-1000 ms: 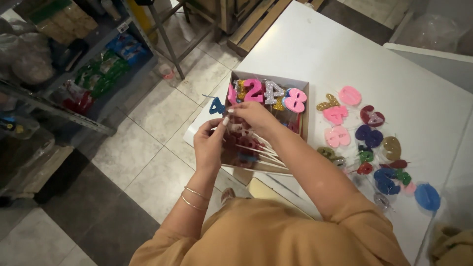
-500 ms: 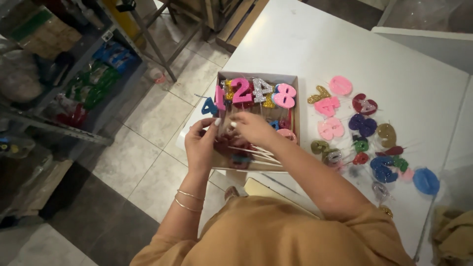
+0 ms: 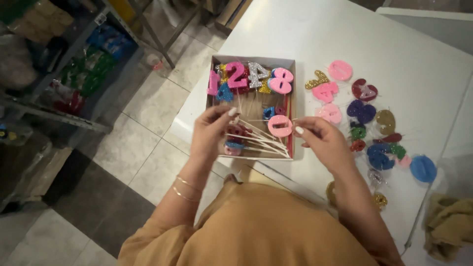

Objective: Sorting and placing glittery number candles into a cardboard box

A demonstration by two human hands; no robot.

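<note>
Now the left hand [image 3: 209, 135] pinches a fan of thin white sticks [image 3: 256, 140] over the cardboard box [image 3: 290, 106] on the white table [image 3: 315, 34], while the right hand [image 3: 322, 140], grip clamped, holds a pink ring-shaped candle [image 3: 281, 126] just above the box's right side.

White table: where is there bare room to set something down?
The table is bare beyond the box and above the loose numbers, up to its far edge. Crowded: inside the box, where both hands work sticks, and the right side.
</note>
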